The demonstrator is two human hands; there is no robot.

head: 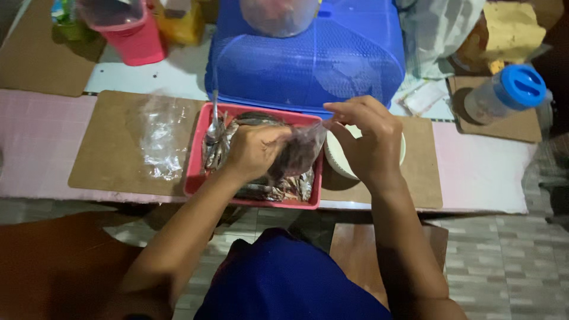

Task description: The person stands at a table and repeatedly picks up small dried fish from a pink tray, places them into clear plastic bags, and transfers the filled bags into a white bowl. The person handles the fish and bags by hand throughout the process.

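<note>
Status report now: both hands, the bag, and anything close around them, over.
Left hand and right hand both gripping a small clear bag with dark contents. Bag held above red tray of small fish. Spoon in tray, white bowl under right hand.

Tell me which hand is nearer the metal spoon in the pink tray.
Left. The left hand is just right of the spoon, over the pink tray. The right hand is farther right, above the white bowl.

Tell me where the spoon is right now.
In the head view, the spoon rests in the red tray's left end, just left of the left hand.
</note>
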